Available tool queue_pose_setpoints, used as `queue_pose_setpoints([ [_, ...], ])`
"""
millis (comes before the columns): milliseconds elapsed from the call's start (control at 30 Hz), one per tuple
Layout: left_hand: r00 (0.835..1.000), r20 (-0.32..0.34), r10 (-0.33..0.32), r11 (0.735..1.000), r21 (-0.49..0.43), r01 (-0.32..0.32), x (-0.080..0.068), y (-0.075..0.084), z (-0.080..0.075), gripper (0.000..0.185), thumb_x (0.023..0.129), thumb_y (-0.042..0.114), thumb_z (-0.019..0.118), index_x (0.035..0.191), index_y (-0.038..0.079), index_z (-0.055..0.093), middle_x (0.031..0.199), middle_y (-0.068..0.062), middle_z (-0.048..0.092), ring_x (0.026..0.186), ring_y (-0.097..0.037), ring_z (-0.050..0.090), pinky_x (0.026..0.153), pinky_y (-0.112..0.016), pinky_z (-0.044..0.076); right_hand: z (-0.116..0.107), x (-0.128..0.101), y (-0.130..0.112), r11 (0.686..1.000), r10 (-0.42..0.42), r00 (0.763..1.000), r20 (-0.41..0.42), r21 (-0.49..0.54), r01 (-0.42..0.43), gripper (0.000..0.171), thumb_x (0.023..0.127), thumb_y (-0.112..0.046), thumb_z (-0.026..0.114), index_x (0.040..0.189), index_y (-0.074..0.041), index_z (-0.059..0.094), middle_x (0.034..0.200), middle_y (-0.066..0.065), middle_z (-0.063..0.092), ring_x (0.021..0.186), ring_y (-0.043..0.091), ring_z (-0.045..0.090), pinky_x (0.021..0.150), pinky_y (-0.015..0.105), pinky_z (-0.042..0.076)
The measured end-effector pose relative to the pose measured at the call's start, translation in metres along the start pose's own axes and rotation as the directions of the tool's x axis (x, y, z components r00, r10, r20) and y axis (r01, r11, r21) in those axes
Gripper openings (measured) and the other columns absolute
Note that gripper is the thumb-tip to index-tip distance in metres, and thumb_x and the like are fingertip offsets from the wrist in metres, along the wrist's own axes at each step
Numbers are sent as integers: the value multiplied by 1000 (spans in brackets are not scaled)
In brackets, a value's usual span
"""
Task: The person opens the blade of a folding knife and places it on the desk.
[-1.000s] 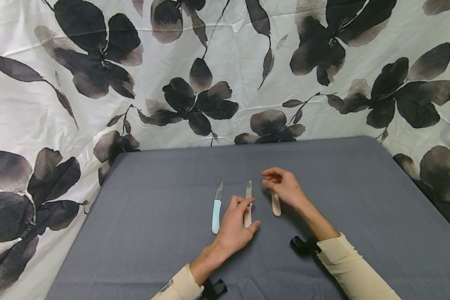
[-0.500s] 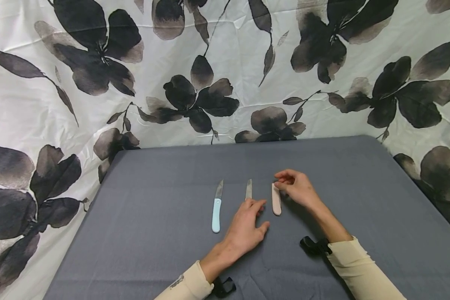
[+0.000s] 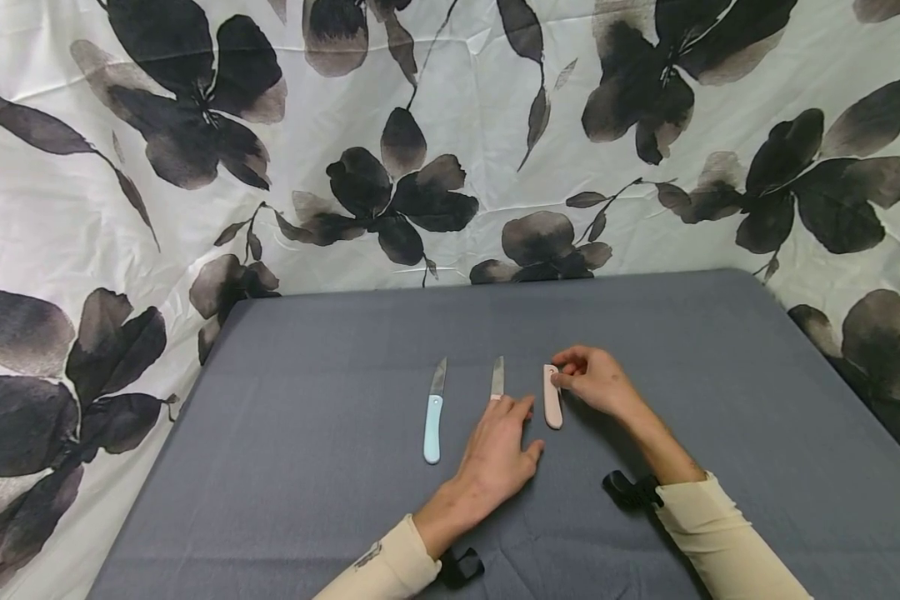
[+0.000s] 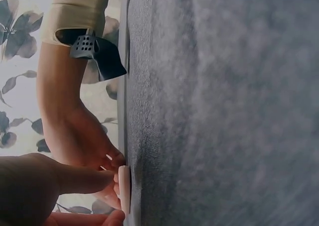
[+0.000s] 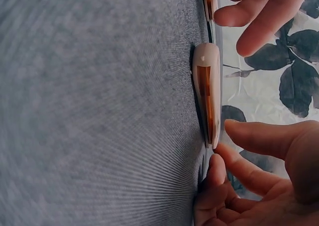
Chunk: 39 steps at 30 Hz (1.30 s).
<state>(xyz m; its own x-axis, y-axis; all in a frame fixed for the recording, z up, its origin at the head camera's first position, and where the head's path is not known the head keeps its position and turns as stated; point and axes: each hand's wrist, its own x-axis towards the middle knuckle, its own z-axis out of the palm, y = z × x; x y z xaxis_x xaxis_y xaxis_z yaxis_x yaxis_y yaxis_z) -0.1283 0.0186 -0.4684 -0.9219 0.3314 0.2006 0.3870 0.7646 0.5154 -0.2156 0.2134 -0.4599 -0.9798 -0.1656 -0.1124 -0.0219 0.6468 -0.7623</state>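
Observation:
Three small knives lie side by side on the grey cloth. The left one has a light blue handle [image 3: 432, 429] and its blade [image 3: 438, 377] out. Of the middle knife, the blade [image 3: 498, 377] shows, while my left hand [image 3: 495, 450] hovers over or rests on its handle, fingers extended; contact is unclear. A pale pink folding knife [image 3: 552, 408] lies at the right, no blade sticking out. Its slotted handle [image 5: 207, 86] shows in the right wrist view. My right hand [image 3: 598, 382] is at its far end, index fingertip at the tip, thumb slightly apart.
The grey cloth-covered table [image 3: 307, 467] extends around the knives. Behind it hangs a white floral cloth [image 3: 480, 108]. A black wrist camera mount [image 3: 630, 492] sits below the right sleeve, another [image 3: 461, 568] by the left sleeve.
My right hand has moved right, uncovering the upper part of the pink folding knife. My left hand has shifted right and now hides most of the middle knife's handle. The knives lie where they were.

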Motion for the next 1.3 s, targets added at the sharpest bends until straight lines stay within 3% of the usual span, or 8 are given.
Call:
queue_pose_setpoints([
  [167,1000,11,-30,999,45,29,4,2,0,57,88,24,84,138,3,64,112,-6,63,99,-19,57,84,-31,53,-1,1,1,1000,-13,1000,17,-21,14,32,98,-11,69,125,6,67,91,12,65,74,18,53,62,29,43],
  [433,995,48,-93,988,130,86,8,6,3,68,84,36,87,141,6,64,119,-6,63,109,-22,58,91,-38,52,-2,4,1,999,-3,999,33,-42,5,33,97,-10,70,125,7,67,90,11,63,71,17,51,61,27,41],
  [567,994,48,-101,984,154,93,9,6,4,68,83,38,88,140,8,65,117,-5,61,107,-19,55,84,-33,46,-2,5,1,999,-1,999,36,-41,3,33,96,-11,71,123,7,68,88,9,62,70,17,50,60,27,41],
  [867,993,44,-106,986,134,99,12,7,6,60,82,39,89,134,15,70,108,-1,56,95,-14,48,73,-26,31,-2,4,1,998,-2,999,37,-57,4,29,94,-12,74,118,4,70,86,6,59,70,17,48,60,27,39],
  [1300,993,33,-114,986,128,108,16,7,9,57,82,41,88,132,20,73,103,2,55,89,-12,45,71,-25,27,-3,0,0,997,-15,998,61,-71,19,29,93,-15,76,116,2,71,90,8,59,71,18,48,62,29,40],
])
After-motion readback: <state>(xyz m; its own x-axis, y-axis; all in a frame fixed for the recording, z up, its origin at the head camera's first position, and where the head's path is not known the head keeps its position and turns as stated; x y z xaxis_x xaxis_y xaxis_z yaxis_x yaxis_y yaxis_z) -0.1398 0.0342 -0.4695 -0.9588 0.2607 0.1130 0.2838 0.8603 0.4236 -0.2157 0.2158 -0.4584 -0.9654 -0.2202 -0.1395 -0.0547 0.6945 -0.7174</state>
